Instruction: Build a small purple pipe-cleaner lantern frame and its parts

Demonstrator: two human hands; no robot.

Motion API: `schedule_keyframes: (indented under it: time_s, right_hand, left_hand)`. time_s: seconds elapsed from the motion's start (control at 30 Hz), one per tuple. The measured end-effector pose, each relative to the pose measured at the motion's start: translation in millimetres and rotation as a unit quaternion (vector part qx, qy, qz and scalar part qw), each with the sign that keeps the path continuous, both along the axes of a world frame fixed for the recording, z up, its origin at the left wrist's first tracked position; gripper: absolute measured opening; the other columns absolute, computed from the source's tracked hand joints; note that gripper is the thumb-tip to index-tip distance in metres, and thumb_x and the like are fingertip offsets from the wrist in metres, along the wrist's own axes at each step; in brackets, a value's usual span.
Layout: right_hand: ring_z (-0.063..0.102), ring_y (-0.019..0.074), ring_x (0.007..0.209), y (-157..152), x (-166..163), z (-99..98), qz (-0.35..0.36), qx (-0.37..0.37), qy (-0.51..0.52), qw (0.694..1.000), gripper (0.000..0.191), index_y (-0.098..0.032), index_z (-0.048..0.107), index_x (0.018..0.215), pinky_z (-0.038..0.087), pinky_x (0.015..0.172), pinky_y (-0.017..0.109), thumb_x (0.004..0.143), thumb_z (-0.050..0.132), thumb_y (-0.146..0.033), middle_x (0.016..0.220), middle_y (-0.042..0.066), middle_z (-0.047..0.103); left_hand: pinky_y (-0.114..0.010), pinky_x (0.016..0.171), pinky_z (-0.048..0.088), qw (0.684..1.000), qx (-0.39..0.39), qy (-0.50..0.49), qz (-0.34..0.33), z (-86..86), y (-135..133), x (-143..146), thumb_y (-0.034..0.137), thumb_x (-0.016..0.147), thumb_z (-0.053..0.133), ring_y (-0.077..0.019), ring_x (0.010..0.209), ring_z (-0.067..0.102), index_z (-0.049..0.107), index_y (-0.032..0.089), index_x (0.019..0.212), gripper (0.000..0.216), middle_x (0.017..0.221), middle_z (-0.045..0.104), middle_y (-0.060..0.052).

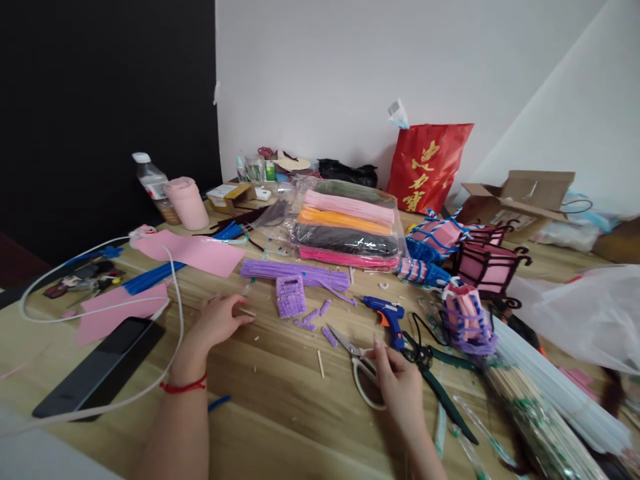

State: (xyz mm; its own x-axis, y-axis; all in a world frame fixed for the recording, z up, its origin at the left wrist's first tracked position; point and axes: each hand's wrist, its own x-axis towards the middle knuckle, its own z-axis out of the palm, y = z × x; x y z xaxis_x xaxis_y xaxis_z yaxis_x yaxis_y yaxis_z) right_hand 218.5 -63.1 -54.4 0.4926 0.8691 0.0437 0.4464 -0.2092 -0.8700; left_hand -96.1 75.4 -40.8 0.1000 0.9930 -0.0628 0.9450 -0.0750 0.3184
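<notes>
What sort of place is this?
Looks like an indoor craft worktable, home or small workshop, can't tell which. Giveaways: blue glue gun, scissors near the right hand, and small pink lantern-like pieces.

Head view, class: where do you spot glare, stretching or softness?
Head view: bright glints streak the plastic packet; the phone near the left edge looks stretched, probably by a wide lens; the left hand and right hand look slightly soft.
</notes>
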Motion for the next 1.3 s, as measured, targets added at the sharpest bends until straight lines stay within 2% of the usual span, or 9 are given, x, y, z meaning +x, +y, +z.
schedule_keyframes:
  time_s: [0.17, 0.27, 0.43, 0.53, 0.8, 0.87, 1.03, 1.2, 1.3]
  right_hand:
    - [0.048, 0.0171, 0.043, 1, 2, -3.1, -0.008, 0.006, 0.002, 1.0, 0.058, -0.016, 0.067, 0.054, 0.031, 0.042, 0.026, 0.071, 0.05, -0.069, 0.043, 0.003, 0.056]
    - [0.048, 0.0175, 0.045, 2, 2, -6.5, 0.01, -0.003, -0.01, 1.0, 0.058, -0.016, 0.067, 0.056, 0.032, 0.045, 0.026, 0.073, 0.048, -0.068, 0.044, 0.003, 0.055]
    - [0.048, 0.0165, 0.046, 1, 1, -8.2, 0.027, 0.0, -0.014, 1.0, 0.055, -0.016, 0.067, 0.059, 0.032, 0.047, 0.025, 0.079, 0.046, -0.063, 0.045, 0.001, 0.053]
    - [0.051, 0.017, 0.05, 5, -2, -6.4, 0.03, 0.011, -0.007, 0.999, 0.05, -0.016, 0.068, 0.066, 0.036, 0.049, 0.025, 0.081, 0.046, -0.058, 0.051, 0.002, 0.058]
    - [0.057, 0.0174, 0.059, 52, -20, -1.1, 0.146, 0.062, -0.066, 0.985, 0.033, -0.014, 0.062, 0.106, 0.046, 0.061, 0.03, 0.086, 0.046, -0.035, 0.086, 0.008, 0.065]
    - [0.058, 0.018, 0.063, 72, -23, -1.1, 0.154, 0.064, -0.085, 0.982, 0.029, -0.016, 0.062, 0.106, 0.046, 0.066, 0.031, 0.083, 0.049, -0.029, 0.096, 0.009, 0.064]
    - [0.059, 0.0226, 0.093, 112, -31, -5.3, 0.151, 0.061, -0.115, 0.98, 0.03, -0.019, 0.062, 0.105, 0.042, 0.08, 0.03, 0.078, 0.05, -0.014, 0.112, 0.012, 0.059]
    - [0.059, 0.021, 0.076, 121, -36, -6.8, 0.137, 0.057, -0.11, 0.983, 0.012, -0.016, 0.066, 0.081, 0.042, 0.072, 0.028, 0.072, 0.057, -0.017, 0.089, 0.01, 0.063]
    - [0.056, 0.0178, 0.065, 121, -30, 3.2, 0.145, 0.071, -0.087, 0.983, 0.007, -0.018, 0.065, 0.066, 0.041, 0.067, 0.027, 0.07, 0.059, -0.02, 0.076, 0.006, 0.062]
  left_hand:
    - [-0.025, 0.063, 0.039, 0.995, -0.074, -0.048, 0.036, -4.1, 8, -8, 0.048, 0.069, 0.058, -0.0236, 0.077, 0.062, 0.069, 0.019, 0.069, 0.031, 0.072, 0.071, -0.004]
    - [-0.024, 0.056, 0.036, 0.993, -0.092, -0.056, 0.038, -5.2, 8, -6, 0.052, 0.065, 0.06, -0.0224, 0.068, 0.062, 0.069, 0.019, 0.062, 0.035, 0.061, 0.069, -0.003]
    - [-0.024, 0.058, 0.038, 0.988, -0.102, -0.114, 0.035, -4.2, 5, 2, 0.043, 0.065, 0.062, -0.0216, 0.07, 0.063, 0.072, 0.02, 0.069, 0.025, 0.07, 0.072, -0.002]
    - [-0.025, 0.061, 0.04, 0.985, -0.106, -0.129, 0.03, -5.4, 4, 4, 0.037, 0.066, 0.062, -0.0221, 0.073, 0.064, 0.072, 0.019, 0.076, 0.023, 0.076, 0.073, -0.004]
    - [-0.026, 0.061, 0.04, 0.985, -0.11, -0.136, -0.001, -4.4, 2, 16, 0.031, 0.067, 0.061, -0.0238, 0.073, 0.065, 0.072, 0.019, 0.072, 0.018, 0.075, 0.073, -0.007]
    - [-0.026, 0.061, 0.04, 0.983, -0.108, -0.145, -0.009, -2.7, 1, 20, 0.031, 0.066, 0.061, -0.0237, 0.073, 0.065, 0.072, 0.019, 0.071, 0.017, 0.074, 0.073, -0.006]
    - [-0.025, 0.061, 0.041, 0.978, -0.1, -0.18, -0.033, -0.4, -2, 25, 0.035, 0.066, 0.06, -0.0222, 0.071, 0.064, 0.071, 0.017, 0.069, 0.021, 0.073, 0.073, -0.005]
    - [-0.026, 0.066, 0.043, 0.968, -0.089, -0.232, -0.04, 4.9, -4, 27, 0.038, 0.064, 0.061, -0.0222, 0.075, 0.063, 0.069, 0.014, 0.073, 0.026, 0.076, 0.071, -0.006]
    - [-0.028, 0.068, 0.045, 0.937, -0.111, -0.329, -0.035, 8.6, -7, 29, 0.037, 0.062, 0.064, -0.0219, 0.076, 0.063, 0.066, 0.014, 0.076, 0.027, 0.075, 0.07, -0.006]
